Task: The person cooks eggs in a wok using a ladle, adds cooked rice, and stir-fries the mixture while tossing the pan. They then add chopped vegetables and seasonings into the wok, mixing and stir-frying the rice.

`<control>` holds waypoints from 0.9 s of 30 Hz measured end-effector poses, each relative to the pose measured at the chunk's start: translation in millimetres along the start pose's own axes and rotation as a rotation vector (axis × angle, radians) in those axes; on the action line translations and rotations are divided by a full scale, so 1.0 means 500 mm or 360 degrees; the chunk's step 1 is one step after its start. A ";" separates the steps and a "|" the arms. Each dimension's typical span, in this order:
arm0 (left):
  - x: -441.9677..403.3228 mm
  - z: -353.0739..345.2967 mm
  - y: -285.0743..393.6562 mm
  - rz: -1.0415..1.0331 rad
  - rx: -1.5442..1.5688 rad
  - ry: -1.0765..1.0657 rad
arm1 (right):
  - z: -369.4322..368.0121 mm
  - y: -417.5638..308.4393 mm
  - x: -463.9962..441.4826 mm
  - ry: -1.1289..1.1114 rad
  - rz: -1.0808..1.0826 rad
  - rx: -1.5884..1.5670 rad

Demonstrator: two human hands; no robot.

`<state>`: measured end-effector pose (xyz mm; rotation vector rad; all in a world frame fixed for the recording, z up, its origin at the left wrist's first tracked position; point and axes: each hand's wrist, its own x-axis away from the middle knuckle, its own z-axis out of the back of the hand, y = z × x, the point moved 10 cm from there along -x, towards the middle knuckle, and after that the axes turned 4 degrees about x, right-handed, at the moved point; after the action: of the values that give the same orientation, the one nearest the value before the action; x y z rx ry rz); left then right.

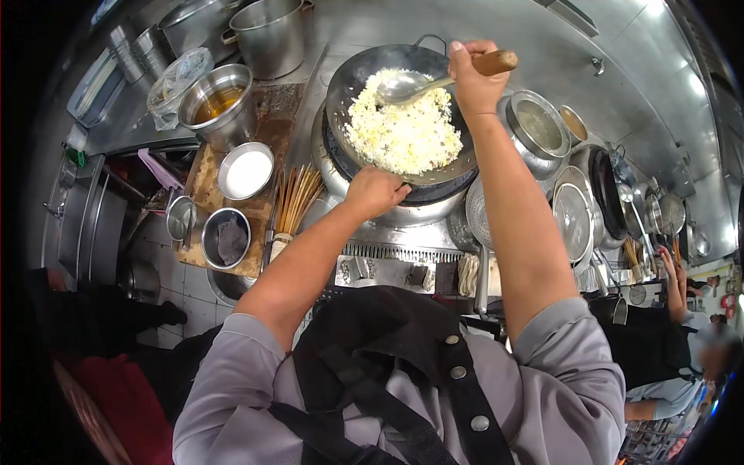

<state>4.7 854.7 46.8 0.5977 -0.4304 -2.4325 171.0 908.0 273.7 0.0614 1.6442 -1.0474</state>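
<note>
- While the right hand closes firmly round the wooden handle of the ladle, the ladle's bowl rests at the rice.
- The left hand is curled nearly to a fist on the near rim of the wok.
- The rice lies heaped inside the wok.
- A bundle of thin sticks lies near the left forearm.

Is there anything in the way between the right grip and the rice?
Just the ladle that the right grip holds: its bowl is over the rice. Nothing else visible is in between.
</note>
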 end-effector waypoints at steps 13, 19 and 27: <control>-0.002 0.009 0.004 -0.0078 0.0050 0.0132 | 0.147 -0.141 -0.060 0.0020 -0.0317 -0.0345; -0.005 0.007 0.007 -0.0066 0.0082 0.0149 | 0.194 -0.144 -0.008 0.0059 -0.0251 -0.0243; -0.001 0.007 -0.001 0.0017 0.0079 0.0099 | 0.163 -0.179 0.051 -0.0215 -0.0319 -0.0674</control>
<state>3.1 856.2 49.6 0.6887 -0.4685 -2.3923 175.5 789.5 308.2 -0.4522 1.7391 -0.8101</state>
